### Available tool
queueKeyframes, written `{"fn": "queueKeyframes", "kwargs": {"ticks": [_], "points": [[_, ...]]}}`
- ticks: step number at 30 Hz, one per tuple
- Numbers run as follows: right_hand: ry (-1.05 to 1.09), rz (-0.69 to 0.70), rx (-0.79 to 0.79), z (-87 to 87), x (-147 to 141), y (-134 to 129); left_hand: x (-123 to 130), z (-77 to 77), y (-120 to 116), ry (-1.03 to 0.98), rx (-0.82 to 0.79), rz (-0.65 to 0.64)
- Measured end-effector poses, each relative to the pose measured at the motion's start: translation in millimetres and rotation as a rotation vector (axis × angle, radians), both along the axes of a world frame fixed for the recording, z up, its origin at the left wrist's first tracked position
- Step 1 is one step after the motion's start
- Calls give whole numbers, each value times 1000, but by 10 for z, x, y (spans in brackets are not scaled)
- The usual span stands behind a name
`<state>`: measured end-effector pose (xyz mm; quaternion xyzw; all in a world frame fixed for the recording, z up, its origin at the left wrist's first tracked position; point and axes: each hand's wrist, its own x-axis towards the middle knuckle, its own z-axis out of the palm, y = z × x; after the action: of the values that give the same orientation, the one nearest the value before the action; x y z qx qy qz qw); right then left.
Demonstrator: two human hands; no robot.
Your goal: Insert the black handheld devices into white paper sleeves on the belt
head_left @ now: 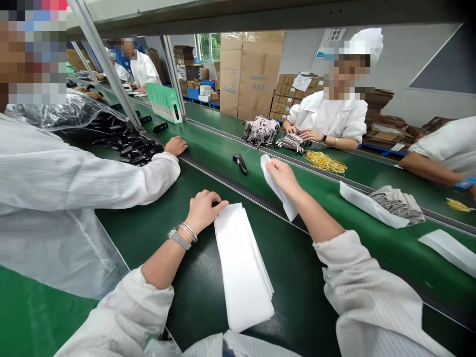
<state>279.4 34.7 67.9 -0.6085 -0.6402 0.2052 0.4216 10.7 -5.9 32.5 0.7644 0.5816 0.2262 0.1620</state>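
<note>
A stack of flat white sleeves (243, 267) lies on the dark green table in front of me. My left hand (204, 210), wearing a bracelet and watch, has its thumb and index finger pinched at the stack's upper left corner. My right hand (284, 178) reaches over the green conveyor belt, closed around one white sleeve (277, 191) that hangs tilted. On the belt just left of that sleeve lies a black handheld device (240, 163).
To the left a co-worker's arm (148, 173) rests near a pile of black devices (137, 148). Further right on the belt lie white sleeves (372, 204) and grey cord bundles (399, 203). Across it, another person handles cords (292, 142) beside yellow bands (325, 162). A metal post (107, 64) rises at left.
</note>
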Motion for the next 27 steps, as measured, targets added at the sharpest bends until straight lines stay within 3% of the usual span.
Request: {"fn": "queueKeyframes", "kwargs": {"ticks": [3,6,9,13,17,22,27], "points": [[-477,-121,26,-99,44,404,31,-54,36,45,-91,-71],[-582,-75,-96,-321,-182,703,56,-88,47,-3,-39,-146],[-498,-53,-213,-529,-402,907,46,-108,29,-9,60,-196],[-15,-73,-246,-648,-451,1028,11,-80,-24,1,135,-262],[275,-19,-265,-590,-405,822,-12,-19,-52,-16,209,-296],[813,384,-177,-392,-413,120,-1,15,-63,-40,283,-322],[910,479,-184,-305,-518,-336,78,64,-153,-101,293,-350]]}}
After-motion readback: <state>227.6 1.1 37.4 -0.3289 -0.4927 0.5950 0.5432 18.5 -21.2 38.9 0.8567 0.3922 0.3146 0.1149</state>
